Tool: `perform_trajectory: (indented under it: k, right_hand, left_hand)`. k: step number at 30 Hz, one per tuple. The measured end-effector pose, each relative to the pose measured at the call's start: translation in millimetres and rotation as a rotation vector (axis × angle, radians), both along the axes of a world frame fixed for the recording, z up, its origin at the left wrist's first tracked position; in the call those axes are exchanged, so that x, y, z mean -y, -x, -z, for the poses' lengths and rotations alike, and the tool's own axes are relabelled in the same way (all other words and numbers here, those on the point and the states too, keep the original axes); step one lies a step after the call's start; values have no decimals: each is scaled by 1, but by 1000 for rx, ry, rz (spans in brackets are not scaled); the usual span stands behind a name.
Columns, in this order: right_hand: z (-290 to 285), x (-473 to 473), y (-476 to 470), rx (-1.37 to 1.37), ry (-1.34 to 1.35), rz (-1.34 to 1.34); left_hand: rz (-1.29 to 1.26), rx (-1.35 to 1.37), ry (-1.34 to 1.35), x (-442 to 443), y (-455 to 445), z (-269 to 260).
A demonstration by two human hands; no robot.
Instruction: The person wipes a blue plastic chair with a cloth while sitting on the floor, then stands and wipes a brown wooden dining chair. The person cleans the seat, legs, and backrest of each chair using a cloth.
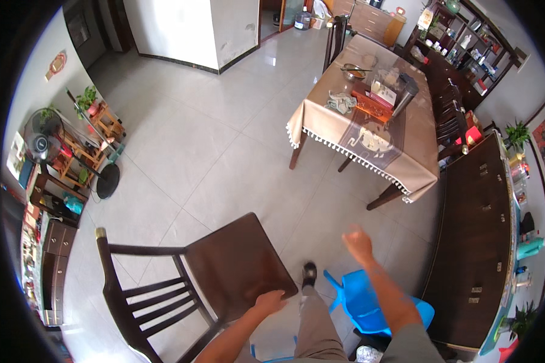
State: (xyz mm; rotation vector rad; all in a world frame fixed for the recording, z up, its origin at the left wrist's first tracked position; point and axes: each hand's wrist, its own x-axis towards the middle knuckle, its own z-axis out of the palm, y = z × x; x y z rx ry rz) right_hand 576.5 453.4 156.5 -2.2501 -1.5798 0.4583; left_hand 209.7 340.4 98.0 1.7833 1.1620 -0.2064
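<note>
My left hand [270, 302] is at the near corner of the seat of a dark wooden chair [240, 261], its fingers loosely curled; whether it touches the seat cannot be told. The chair's slatted back lies to the left. Over the tiled floor, my right hand [358, 239] is raised with nothing visible in it, its fingers partly blurred. Below that forearm sits a blue plastic chair [365, 304], partly hidden by the arm. One of my legs, with a dark shoe [309, 273], stands between the two chairs.
A table with a tasselled cloth [318, 118] stands ahead, bearing a metal bowl [354, 72], a rag [341, 102] and a tumbler [405, 96]. A long dark cabinet [468, 254] lines the right. On the left are a standing fan [107, 180] and a wooden plant stand [105, 119].
</note>
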Motion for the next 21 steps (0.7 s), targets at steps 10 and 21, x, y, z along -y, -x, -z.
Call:
perform_trajectory:
  k: [10, 21]
  right_hand:
    - [-118, -452, -92, 542, -369, -233]
    - [-81, -505, -78, 519, -175, -229]
  left_hand:
    - [-271, -293, 281, 40, 41, 28]
    - [-452, -110, 451, 48, -13, 55]
